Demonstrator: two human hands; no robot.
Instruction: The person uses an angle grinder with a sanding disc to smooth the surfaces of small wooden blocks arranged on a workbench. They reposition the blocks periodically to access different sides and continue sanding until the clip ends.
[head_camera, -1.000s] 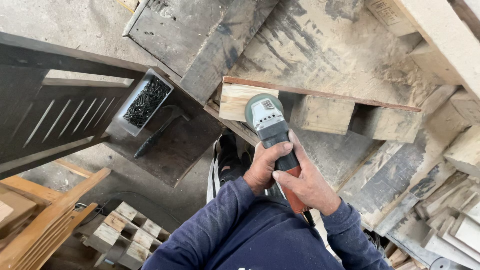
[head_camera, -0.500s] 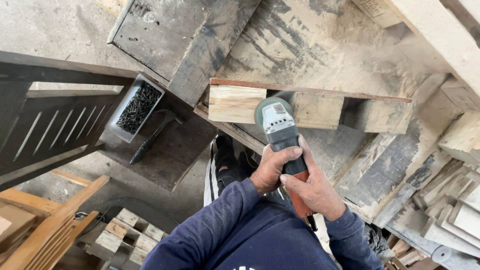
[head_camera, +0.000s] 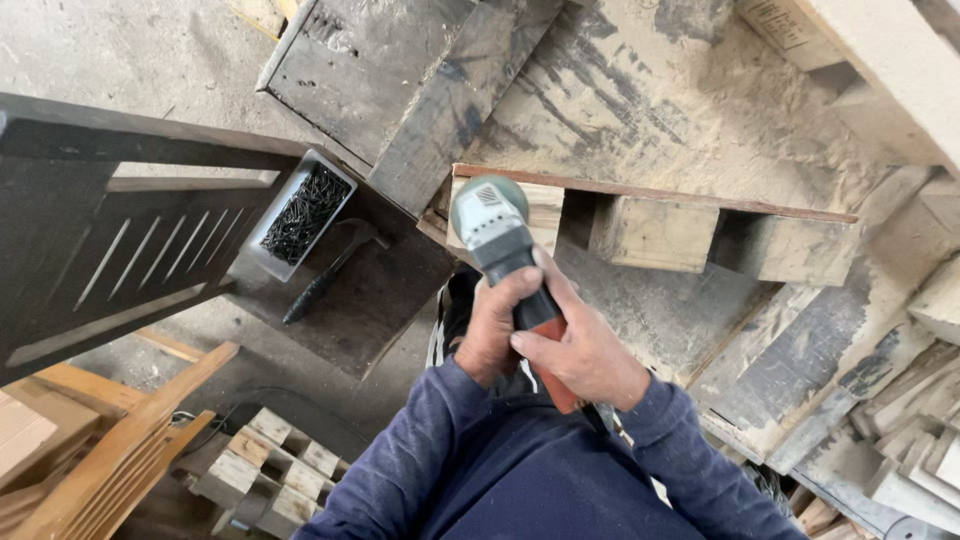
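Both hands are gripping an angle grinder (head_camera: 497, 235): left hand (head_camera: 497, 325) wrapping closed around its dark body, right hand (head_camera: 585, 350) clasping the rear handle. Its green head is pressing against a wooden block (head_camera: 535, 208) at the near edge of the pallet (head_camera: 700, 110), near a hammer (head_camera: 330, 270) and nail tray (head_camera: 305, 212).

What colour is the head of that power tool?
Green, with a grey body; the grinder shows best in the head view.
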